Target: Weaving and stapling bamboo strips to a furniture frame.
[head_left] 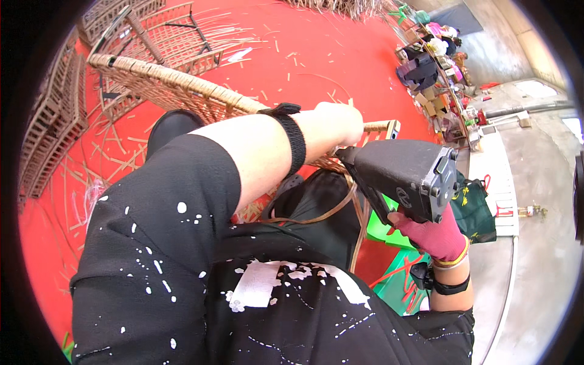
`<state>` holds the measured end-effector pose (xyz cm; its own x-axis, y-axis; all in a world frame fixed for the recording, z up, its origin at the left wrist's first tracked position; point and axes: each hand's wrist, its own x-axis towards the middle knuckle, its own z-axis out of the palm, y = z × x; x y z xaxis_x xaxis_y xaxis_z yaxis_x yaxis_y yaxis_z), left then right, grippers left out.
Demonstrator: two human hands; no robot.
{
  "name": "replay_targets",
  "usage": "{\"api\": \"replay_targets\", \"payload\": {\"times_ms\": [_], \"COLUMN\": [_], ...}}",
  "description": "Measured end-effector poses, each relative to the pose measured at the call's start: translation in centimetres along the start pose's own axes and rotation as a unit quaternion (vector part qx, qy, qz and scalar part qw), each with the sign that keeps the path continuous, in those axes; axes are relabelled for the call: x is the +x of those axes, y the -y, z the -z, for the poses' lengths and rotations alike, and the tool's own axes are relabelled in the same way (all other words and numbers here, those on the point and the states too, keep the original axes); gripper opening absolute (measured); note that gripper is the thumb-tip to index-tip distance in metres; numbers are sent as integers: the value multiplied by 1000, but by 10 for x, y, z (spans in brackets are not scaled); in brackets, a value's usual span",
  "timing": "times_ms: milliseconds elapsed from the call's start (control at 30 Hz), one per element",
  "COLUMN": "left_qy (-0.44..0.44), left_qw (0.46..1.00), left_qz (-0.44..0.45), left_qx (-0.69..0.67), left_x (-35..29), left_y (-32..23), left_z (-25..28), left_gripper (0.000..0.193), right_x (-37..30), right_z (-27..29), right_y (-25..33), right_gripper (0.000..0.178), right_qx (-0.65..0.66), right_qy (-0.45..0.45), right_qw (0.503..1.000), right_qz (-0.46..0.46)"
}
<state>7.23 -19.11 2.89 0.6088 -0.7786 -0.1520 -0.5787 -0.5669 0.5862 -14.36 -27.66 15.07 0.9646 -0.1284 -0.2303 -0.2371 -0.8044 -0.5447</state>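
Observation:
A black staple gun [404,173] sits in my right hand [435,234], which wears a pink glove and is closed around its handle. The tool's nose points left, toward my left hand [340,123]. That hand is bare, bent down and curled over the woven work beside the nose. Its fingertips are mostly hidden, so what they pinch is unclear. A woven rattan frame [176,78] with a wrapped rim runs from the upper left to behind my left forearm. Its corner [383,126] shows again past my hand. Loose flat cane strips [331,210] hang over my lap.
More slatted rattan frames [52,121] stand at the left. Cane scraps [118,155] litter the red floor [340,58]. A cluttered shelf [441,79] runs along the upper right. Green boxes [395,274] with red strips and a dark green bag [474,210] lie at my right.

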Motion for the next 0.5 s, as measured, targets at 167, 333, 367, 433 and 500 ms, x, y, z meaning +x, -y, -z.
{"api": "replay_targets", "payload": {"times_ms": [167, 333, 367, 433, 500], "left_qy": [6, 7, -2, 4, 10], "left_qw": [1000, 1000, 1000, 1000, 1000], "left_qz": [-14, -14, -19, -17, -14], "left_qx": [2, 9, 7, 9, 11], "left_x": [-1, -1, 1, 0, 0], "left_y": [-2, 0, 0, -2, -2], "left_z": [-1, -1, -3, -1, 0], "left_gripper": [28, 28, 28, 29, 29], "right_x": [3, 4, 4, 3, 3], "right_z": [-3, -2, -3, -4, -5], "right_y": [-8, -12, -11, -11, -11], "right_gripper": [53, 52, 51, 51, 50], "right_qx": [17, -69, -58, -54, -49], "right_qy": [-16, -1, -4, -9, -14], "right_qw": [1000, 997, 998, 998, 998], "right_qz": [-9, 29, 17, 27, 37]}}
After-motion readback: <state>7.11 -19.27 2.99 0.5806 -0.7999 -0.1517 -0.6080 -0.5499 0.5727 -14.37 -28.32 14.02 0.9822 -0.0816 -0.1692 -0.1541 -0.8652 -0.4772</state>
